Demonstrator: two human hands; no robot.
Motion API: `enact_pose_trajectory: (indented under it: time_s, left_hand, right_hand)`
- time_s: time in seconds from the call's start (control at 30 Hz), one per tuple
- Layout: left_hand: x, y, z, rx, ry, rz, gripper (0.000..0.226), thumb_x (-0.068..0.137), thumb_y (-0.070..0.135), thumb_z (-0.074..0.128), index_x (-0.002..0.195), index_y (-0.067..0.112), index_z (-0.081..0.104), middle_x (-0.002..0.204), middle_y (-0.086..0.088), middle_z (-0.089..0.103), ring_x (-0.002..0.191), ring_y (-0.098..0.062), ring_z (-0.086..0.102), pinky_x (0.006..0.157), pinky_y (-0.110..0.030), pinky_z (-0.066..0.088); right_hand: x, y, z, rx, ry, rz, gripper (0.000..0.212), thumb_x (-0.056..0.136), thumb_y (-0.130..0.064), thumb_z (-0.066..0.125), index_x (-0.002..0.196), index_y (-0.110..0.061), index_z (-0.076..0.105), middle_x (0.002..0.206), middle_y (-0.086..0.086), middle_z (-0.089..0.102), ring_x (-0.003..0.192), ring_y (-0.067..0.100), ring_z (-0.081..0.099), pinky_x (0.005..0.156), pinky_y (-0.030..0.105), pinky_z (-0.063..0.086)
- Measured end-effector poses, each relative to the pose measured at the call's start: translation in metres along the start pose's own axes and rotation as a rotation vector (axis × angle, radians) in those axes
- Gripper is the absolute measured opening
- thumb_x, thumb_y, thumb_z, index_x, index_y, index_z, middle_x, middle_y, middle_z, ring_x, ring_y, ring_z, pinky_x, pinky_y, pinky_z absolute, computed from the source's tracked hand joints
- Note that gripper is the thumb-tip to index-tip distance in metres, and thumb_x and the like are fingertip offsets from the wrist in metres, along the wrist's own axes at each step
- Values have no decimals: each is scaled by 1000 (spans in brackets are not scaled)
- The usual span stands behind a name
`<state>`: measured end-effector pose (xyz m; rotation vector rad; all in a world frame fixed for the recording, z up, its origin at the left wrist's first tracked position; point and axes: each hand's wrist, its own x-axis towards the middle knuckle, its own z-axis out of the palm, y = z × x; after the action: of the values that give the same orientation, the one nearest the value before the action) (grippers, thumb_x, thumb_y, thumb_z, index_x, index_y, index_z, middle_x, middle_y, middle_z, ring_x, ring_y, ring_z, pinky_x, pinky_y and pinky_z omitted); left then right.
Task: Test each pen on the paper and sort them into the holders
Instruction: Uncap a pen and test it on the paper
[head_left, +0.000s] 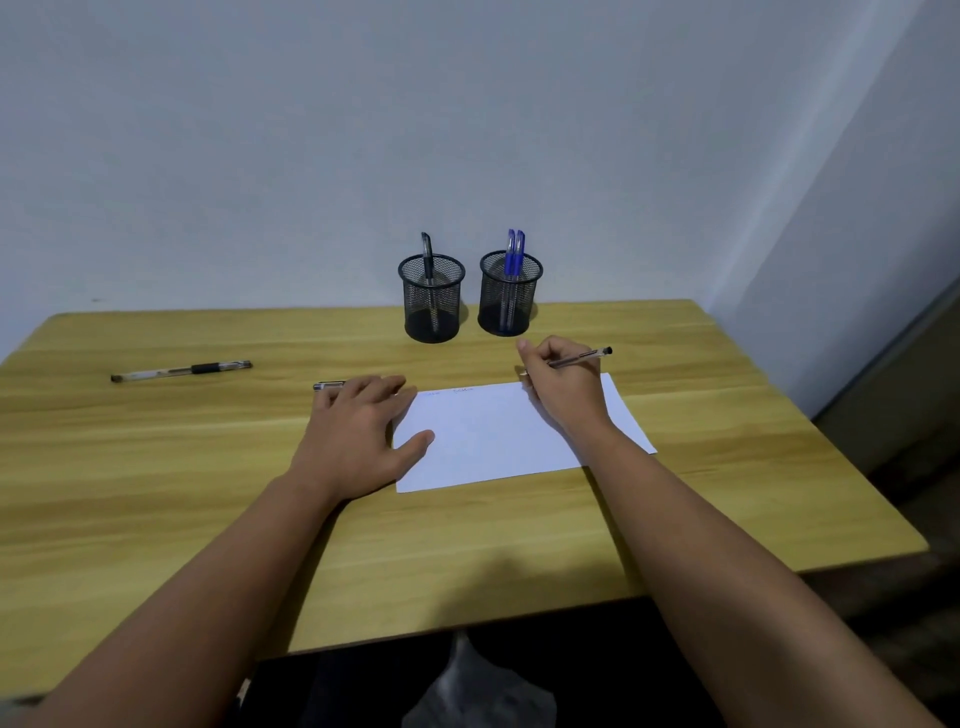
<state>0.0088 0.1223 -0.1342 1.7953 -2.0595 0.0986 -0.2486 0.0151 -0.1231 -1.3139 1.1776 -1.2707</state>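
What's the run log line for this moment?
right hand: holds pen at paper | left hand: steadies paper | left holder: one pen | right holder: two

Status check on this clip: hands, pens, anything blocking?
Right hand grips pen at the paper's far edge. Left hand flat, steadying paper, over a second pen. Third pen waiting left. Path to holders clear.

On a wooden table (519, 545), a pen (581, 357) is held in writing grip by the right hand (563, 387) over white paper (493, 441), which is pressed flat by the left hand (358, 436), near two mesh holders (432, 301) containing pens.
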Motion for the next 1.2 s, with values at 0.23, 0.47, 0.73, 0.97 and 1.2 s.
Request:
enact_pose_trajectory:
  time_s: [0.23,0.47,0.73,0.97,1.2]
  left_hand:
    - [0,-1,0,9,-4,-15,69,83,73,43,136,33,61,148,11,53,139,-18,42,109,-47,28]
    - [1,-2,1,-3,-2,-16,69,83,73,45,137,33,61,149,11,53,138,-17,42,109,-48,28]
    - [1,-2,1,-2,-4,-19,69,83,74,44,137,34,61,149,12,52,138,-16,42,109,-47,28]
    - [0,-2,0,-11,-3,-22,69,83,73,44,137,34,61,149,12,52,138,-16,42,108,-45,27]
    - [0,-1,-1,-7,-8,-22,70,83,74,42,137,34,61,149,11,52,139,-17,41,110,-47,26]
  right_hand:
    - [9,10,0,-53,-31,47,44,97,-15,75,60,-12,53,59,17,56,58,27,60,55,33,45]
    - [9,8,1,-43,-79,32,43,96,-10,78,64,1,52,58,18,55,49,22,53,57,34,43]
    - [9,11,3,-152,-107,-2,41,86,-25,86,61,-7,60,53,11,57,53,24,50,70,50,57]
    - [8,8,1,-113,-75,22,41,95,-14,79,65,0,56,57,17,58,53,25,54,60,38,47]
    - [7,6,2,-155,-62,16,43,95,-17,80,57,-12,59,53,11,59,49,22,53,63,44,52]
